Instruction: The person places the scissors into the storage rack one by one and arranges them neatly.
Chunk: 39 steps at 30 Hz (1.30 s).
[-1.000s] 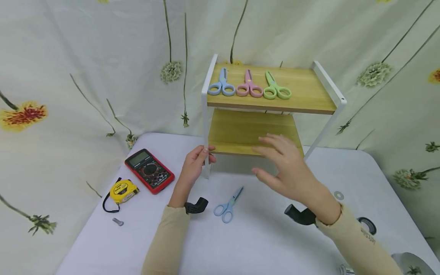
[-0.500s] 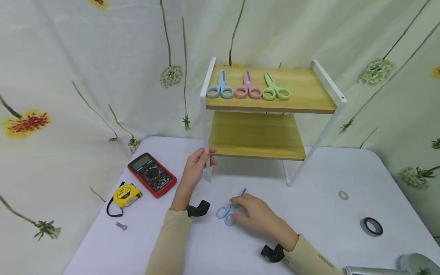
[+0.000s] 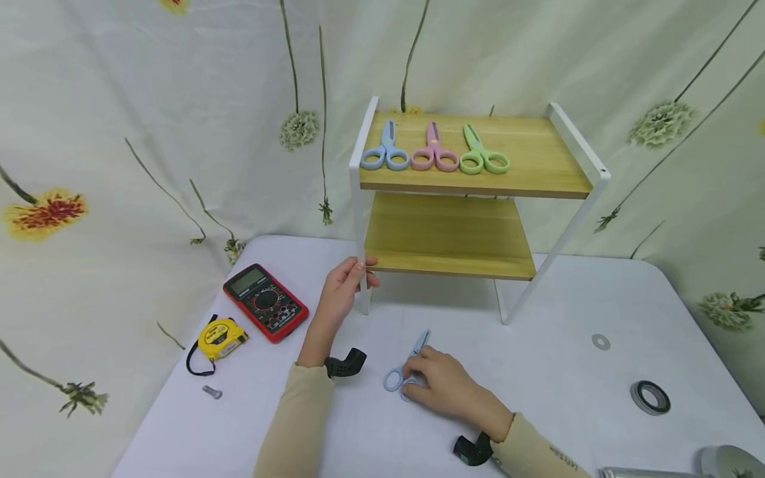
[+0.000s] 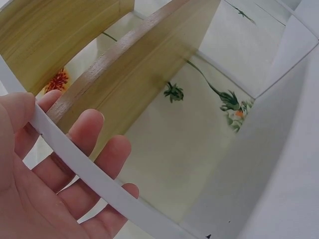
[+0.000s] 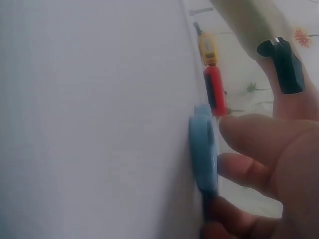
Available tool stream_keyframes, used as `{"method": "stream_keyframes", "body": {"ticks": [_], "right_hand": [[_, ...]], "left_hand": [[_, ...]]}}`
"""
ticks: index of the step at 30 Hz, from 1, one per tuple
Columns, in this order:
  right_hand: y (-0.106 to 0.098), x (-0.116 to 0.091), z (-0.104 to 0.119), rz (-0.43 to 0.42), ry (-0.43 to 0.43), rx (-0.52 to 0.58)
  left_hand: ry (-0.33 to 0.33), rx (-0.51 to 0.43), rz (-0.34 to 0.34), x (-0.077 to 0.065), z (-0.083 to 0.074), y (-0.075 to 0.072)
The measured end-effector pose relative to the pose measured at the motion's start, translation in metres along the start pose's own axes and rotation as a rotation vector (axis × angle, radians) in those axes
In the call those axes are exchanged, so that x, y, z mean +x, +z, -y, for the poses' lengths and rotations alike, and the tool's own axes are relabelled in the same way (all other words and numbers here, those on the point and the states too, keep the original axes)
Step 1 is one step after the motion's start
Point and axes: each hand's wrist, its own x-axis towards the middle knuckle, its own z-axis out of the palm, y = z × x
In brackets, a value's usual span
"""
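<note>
My left hand [image 3: 337, 292] grips the white left leg of a two-tier wooden shelf [image 3: 445, 229]. In the left wrist view, the thumb lies on one side of the white metal frame [image 4: 75, 157] and the fingers come round behind it. Low over the table, my right hand [image 3: 447, 384] pinches light blue scissors [image 3: 420, 342] around the handles, blades directed toward the shelf. Part of the handles is hidden by the fingers. The right wrist view has the scissors [image 5: 202, 152] edge-on against the white tabletop, fingertips right at them.
Blue scissors [image 3: 388, 145], pink scissors [image 3: 433, 147] and green scissors [image 3: 481, 151] lie in a row on the top shelf. A multimeter [image 3: 265, 302], tape measure [image 3: 221, 338] and bolt [image 3: 212, 392] are at left. A washer [image 3: 600, 342], black-and-grey ring [image 3: 650, 398] and metal cylinder [image 3: 645, 473] sit at right.
My right hand has come down from in front of the shelf to the blue scissors on the table. The scissors have since shifted slightly toward me and right. My left hand stays on the leg.
</note>
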Motion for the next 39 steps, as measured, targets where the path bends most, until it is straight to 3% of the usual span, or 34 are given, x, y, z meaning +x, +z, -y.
{"method": "stream_keyframes", "body": {"ticks": [12, 20, 27, 32, 39], "right_hand": [[0.009, 0.001, 0.003, -0.097, 0.079, -0.084], [0.005, -0.001, 0.009, -0.062, 0.252, -0.122], [0.004, -0.001, 0.007, -0.042, 0.256, -0.113], [-0.001, 0.001, 0.004, 0.018, 0.266, -0.041], [-0.011, -0.001, -0.004, 0.100, 0.257, 0.158]], "left_hand": [[-0.027, 0.002, -0.011, -0.001, -0.001, 0.001], [-0.024, 0.007, -0.018, -0.001, 0.000, 0.001], [-0.031, 0.006, -0.019, 0.001, 0.001, 0.001], [-0.040, 0.007, -0.022, 0.002, 0.001, 0.001], [-0.043, -0.001, -0.018, 0.001, 0.001, 0.001]]}}
